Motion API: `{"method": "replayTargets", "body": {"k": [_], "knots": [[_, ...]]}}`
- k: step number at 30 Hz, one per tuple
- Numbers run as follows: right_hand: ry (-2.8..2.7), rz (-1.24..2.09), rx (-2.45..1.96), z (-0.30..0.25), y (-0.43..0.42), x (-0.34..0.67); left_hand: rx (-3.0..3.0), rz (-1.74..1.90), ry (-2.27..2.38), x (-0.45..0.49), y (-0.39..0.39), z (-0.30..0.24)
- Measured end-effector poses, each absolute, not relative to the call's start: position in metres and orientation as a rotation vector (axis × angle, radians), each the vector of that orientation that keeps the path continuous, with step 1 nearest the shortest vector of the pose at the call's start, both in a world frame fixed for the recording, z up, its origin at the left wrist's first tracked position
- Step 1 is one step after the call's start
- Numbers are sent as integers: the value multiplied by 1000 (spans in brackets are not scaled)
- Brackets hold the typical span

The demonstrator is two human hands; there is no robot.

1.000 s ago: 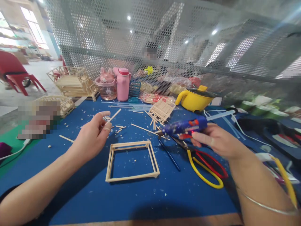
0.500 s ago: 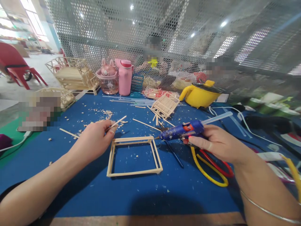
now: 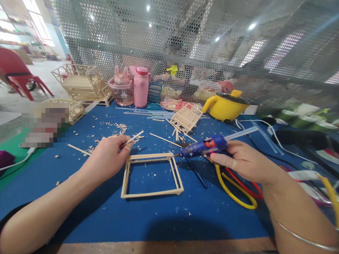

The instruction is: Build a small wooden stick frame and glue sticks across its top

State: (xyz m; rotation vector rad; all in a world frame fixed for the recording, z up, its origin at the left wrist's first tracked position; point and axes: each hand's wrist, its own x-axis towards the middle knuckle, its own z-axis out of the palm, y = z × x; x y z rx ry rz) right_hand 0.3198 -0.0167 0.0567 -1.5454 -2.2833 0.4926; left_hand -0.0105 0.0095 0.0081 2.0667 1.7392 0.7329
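Observation:
My left hand (image 3: 107, 158) is closed on a thin wooden stick (image 3: 134, 137), pinched so it points up and right, just left of a rectangular frame of wooden sticks (image 3: 151, 174) lying on the blue table. My right hand (image 3: 245, 160) grips a blue hot glue gun (image 3: 202, 147) with a clear glue stick out its back. The gun's nozzle points left and sits at the frame's far right corner.
Yellow and red scissors (image 3: 237, 190) and a dark pen (image 3: 196, 173) lie under the right hand. Loose sticks, a small stick panel (image 3: 186, 118), stick models (image 3: 82, 86), pink bottles (image 3: 140, 86) and a yellow pot (image 3: 226, 106) stand further back. A perforated screen (image 3: 201, 46) closes the far side; people sit behind it.
My left hand came down towards the frame's left corner with the stick. My right hand brought the glue gun lower and left until its nozzle reached the frame's far right corner.

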Motion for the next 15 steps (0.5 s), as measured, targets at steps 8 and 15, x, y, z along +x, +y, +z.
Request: {"method": "replayTargets", "body": {"k": [8,15], "knots": [[-2304,482,-1528,56,-17,322,2157,606,1765,-11,12,7],[-2050,566,-1487,65,-21,318,1965,791,1754,-14,16,11]]}}
